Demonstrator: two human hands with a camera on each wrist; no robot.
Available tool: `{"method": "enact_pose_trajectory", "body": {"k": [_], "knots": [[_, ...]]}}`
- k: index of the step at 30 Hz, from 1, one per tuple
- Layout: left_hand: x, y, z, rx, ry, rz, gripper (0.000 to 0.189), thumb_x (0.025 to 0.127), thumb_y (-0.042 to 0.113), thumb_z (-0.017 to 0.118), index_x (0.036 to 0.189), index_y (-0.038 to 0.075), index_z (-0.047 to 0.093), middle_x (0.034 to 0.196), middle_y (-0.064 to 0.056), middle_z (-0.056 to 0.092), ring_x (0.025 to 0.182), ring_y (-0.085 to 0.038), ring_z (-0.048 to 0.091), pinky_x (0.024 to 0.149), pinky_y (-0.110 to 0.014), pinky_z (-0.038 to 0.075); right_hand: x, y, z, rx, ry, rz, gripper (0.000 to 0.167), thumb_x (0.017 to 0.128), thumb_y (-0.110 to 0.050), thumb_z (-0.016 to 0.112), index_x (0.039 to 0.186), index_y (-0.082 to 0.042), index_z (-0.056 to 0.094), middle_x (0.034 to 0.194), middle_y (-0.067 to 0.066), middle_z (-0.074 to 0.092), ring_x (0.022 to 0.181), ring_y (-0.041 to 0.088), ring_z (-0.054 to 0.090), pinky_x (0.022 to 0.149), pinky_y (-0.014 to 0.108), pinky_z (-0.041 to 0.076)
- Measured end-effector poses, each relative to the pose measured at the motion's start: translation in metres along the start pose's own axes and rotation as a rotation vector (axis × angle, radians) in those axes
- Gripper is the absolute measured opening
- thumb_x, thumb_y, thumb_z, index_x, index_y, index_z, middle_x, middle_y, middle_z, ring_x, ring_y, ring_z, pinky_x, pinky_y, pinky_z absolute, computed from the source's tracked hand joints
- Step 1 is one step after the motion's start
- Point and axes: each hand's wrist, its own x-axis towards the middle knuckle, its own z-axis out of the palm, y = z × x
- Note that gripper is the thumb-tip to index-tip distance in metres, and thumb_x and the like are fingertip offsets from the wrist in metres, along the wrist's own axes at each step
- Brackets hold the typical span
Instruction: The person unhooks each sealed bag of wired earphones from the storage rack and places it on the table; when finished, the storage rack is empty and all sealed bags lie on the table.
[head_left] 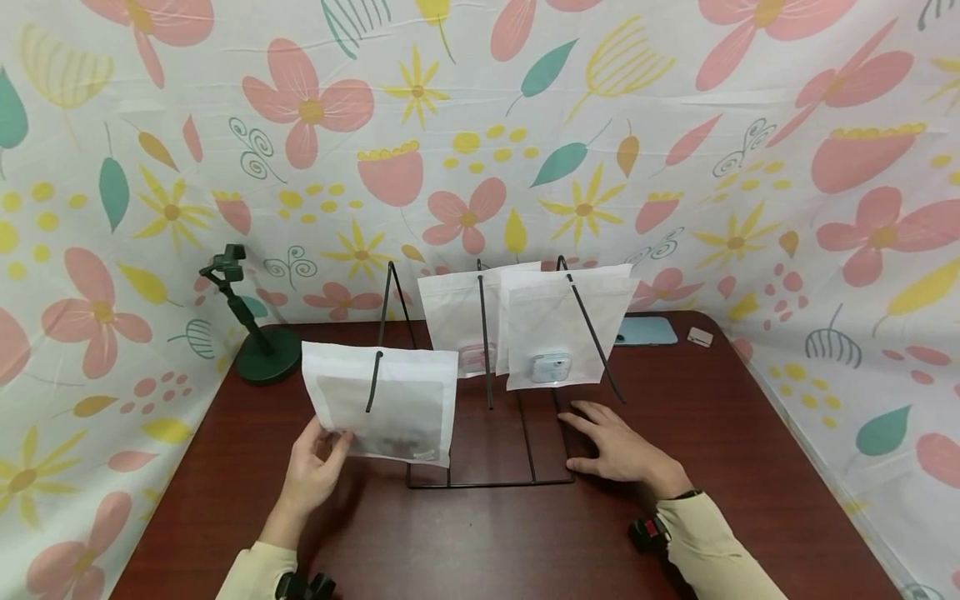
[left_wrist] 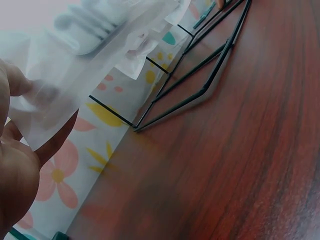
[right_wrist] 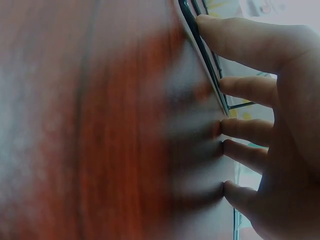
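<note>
A white packaging bag hangs from the left prong of a black wire display rack, its lower edge swung toward me. My left hand pinches the bag's lower left corner between thumb and fingers. Through the translucent front of the bag a pale item shows, blurred. On the table at the rack's right side rests my right hand, fingers spread, the thumb right at the base wire's front corner. In the right wrist view the thumb lies against the black wire.
Two more prongs carry white bags: the middle bag holds a pink item, the right bag a light blue one. A dark green stand is at the back left. A light blue phone and a small white block lie back right.
</note>
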Motion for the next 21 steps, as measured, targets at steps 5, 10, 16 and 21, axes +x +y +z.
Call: {"method": "enact_pose_trajectory", "body": {"k": [5, 10, 16, 21], "knots": [[-0.001, 0.001, 0.001, 0.006, 0.003, 0.016, 0.023, 0.082, -0.026, 0.054, 0.100, -0.012, 0.055, 0.095, 0.010, 0.064, 0.080, -0.004, 0.057, 0.061, -0.020, 0.046, -0.001, 0.001, -0.001, 0.000, 0.005, 0.001, 0.072, 0.085, -0.046, 0.071, 0.145, -0.015, 0.047, 0.152, 0.020, 0.035, 0.139, 0.044, 0.032, 0.104, 0.062, 0.035], [-0.005, 0.003, 0.000, 0.032, 0.011, 0.021, 0.024, 0.081, -0.026, 0.055, 0.099, -0.011, 0.055, 0.089, 0.004, 0.063, 0.076, -0.003, 0.056, 0.058, -0.021, 0.045, -0.002, 0.002, 0.000, -0.005, -0.003, -0.002, 0.072, 0.086, -0.047, 0.070, 0.146, -0.015, 0.046, 0.153, 0.021, 0.034, 0.139, 0.043, 0.031, 0.104, 0.062, 0.036], [-0.010, 0.006, -0.002, 0.032, 0.015, 0.012, 0.024, 0.080, -0.027, 0.055, 0.099, -0.012, 0.055, 0.095, 0.015, 0.063, 0.078, -0.001, 0.057, 0.060, -0.018, 0.046, 0.000, 0.002, 0.002, 0.004, -0.004, 0.001, 0.072, 0.086, -0.047, 0.070, 0.146, -0.016, 0.046, 0.153, 0.020, 0.033, 0.140, 0.043, 0.030, 0.104, 0.061, 0.035], [-0.012, 0.010, -0.003, 0.035, 0.008, 0.008, 0.025, 0.080, -0.028, 0.055, 0.099, -0.011, 0.055, 0.095, 0.013, 0.063, 0.078, -0.003, 0.058, 0.061, -0.017, 0.047, 0.000, 0.002, 0.003, 0.000, -0.006, 0.010, 0.072, 0.086, -0.048, 0.070, 0.147, -0.017, 0.045, 0.154, 0.019, 0.033, 0.140, 0.042, 0.029, 0.105, 0.061, 0.035]]}}
